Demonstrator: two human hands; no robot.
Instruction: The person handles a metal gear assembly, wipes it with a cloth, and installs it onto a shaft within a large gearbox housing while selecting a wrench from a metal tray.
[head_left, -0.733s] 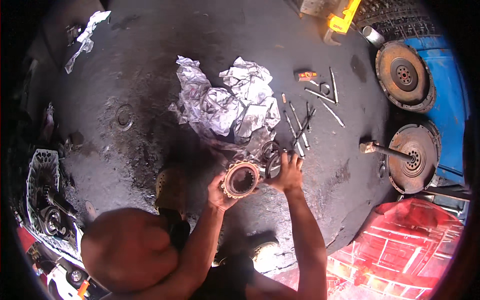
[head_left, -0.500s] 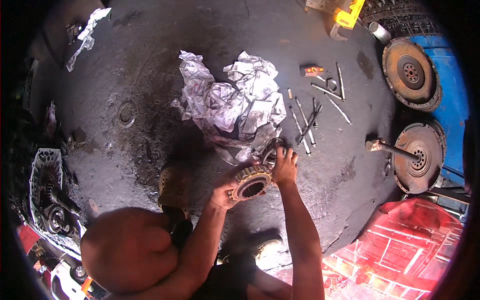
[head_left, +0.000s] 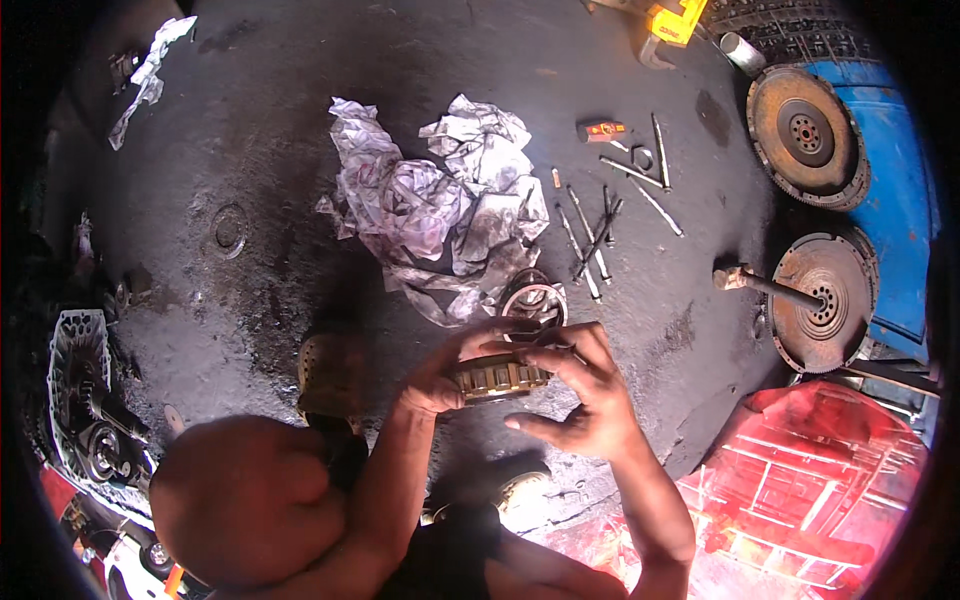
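Observation:
My left hand grips a brass-coloured toothed ring gear, held sideways. My right hand has its thumb spread wide below the gear and its fingertips over the gear's upper rim; whatever lies under those fingertips is partly hidden. Just beyond both hands, dark metal rings rest by a heap of crumpled, stained white rags.
Shafts and a red box lie to the right. Two flywheels lean on a blue panel, near a yellow tool and red panel. A metal housing sits left; footwear is below.
The gear has tipped from face-up to edge-on in my left hand. My right hand has drawn back from the dark rings and come over the gear, thumb spreading out.

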